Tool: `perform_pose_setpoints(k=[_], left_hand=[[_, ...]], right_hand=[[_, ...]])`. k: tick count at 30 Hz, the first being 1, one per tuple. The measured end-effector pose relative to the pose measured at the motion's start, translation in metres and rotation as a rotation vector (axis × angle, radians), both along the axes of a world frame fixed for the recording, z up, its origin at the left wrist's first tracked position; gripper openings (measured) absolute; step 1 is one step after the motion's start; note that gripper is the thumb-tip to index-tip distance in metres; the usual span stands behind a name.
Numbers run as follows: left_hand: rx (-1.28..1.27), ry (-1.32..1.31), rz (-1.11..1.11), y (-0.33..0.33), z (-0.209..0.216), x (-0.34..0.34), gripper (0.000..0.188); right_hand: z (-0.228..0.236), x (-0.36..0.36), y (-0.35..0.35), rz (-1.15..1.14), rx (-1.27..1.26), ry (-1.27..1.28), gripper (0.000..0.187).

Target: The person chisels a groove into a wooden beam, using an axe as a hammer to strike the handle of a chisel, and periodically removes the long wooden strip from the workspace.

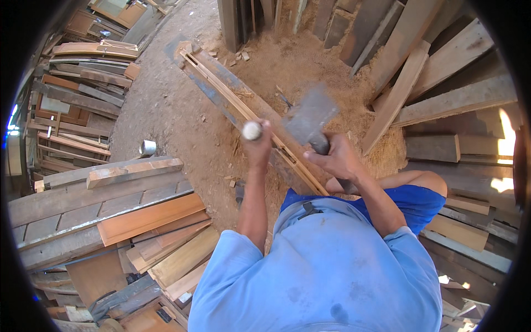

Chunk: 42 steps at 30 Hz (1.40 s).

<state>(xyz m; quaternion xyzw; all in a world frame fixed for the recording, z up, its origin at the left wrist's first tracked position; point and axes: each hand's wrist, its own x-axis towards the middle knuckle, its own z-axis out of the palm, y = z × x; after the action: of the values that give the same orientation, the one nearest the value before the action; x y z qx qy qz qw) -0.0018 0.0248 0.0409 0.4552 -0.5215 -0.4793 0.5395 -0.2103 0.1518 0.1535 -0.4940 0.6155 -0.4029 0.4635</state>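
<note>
My left hand (258, 145) is closed upright around a chisel (252, 130); its round pale handle end faces up and its blade is hidden below the fist. Under that hand runs a long, light wooden strip (227, 93) with narrow slots cut in it, lying on a wider worn plank (251, 95). To the right, my right hand (338, 157) grips the dark handle of a tool with a broad, flat grey head (313, 115), blurred by motion. This head is raised over the plank's right side, apart from the chisel. My bent leg (412, 181) is beside the strip's near end.
Sawdust (298, 63) and wood chips cover the ground beyond the plank. Upright and leaning boards (398, 94) stand at the right. Stacked timber (152, 218) fills the near left, with a metal cup (147, 147) beyond it. A small dark tool (285, 100) lies near the plank.
</note>
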Motion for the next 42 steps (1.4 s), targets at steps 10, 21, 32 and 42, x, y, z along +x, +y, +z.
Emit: perform_pose_setpoints(k=[10,21,32,42], left_hand=[[-0.108,-0.076,-0.176,-0.013,0.085,-0.025,0.020],[0.016,-0.075,-0.256,-0.010,0.028,-0.036,0.023],[-0.102,-0.282,-0.223,-0.015,-0.006,-0.022,0.024],[-0.335,-0.344,-0.230,0.012,0.019,-0.026,0.025]], right_hand=[[-0.044,-0.021,0.034,-0.305,0.026,-0.349,0.027],[0.002,-0.035,0.022,-0.283,-0.180,-0.254,0.033],[0.061,-0.046,0.011,-0.355,-0.276,-0.250,0.029],[-0.011,-0.003,-0.032,-0.035,-0.408,0.480,0.028]])
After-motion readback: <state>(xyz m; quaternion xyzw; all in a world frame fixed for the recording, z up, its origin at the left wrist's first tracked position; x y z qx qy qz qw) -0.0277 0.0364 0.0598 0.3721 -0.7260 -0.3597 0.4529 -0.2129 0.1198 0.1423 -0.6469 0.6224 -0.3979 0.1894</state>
